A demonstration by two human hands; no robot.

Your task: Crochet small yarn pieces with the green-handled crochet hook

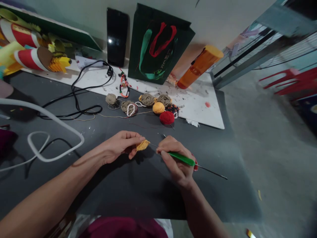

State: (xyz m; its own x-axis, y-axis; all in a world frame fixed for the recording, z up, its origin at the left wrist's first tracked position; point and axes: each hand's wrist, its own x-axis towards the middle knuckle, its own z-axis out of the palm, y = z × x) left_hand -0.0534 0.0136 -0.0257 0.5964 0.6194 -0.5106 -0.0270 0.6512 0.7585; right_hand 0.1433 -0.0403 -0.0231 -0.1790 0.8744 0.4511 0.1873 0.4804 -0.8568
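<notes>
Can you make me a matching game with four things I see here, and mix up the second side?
1. hook
2. yellow piece
3. phone
4. bag

A. dark green, standing at the back
B. pinched in the left grip
C. black and shiny, propped up
D. held in the right grip

Right pairs: 1-D, 2-B, 3-C, 4-A

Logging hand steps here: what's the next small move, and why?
Probably bring the right hand slightly closer to the yellow piece. The left hand pinches that piece, while the right grips the green-handled tool a short gap away. A thin line spans the gap; I can't tell whether it's thread or metal.
</notes>
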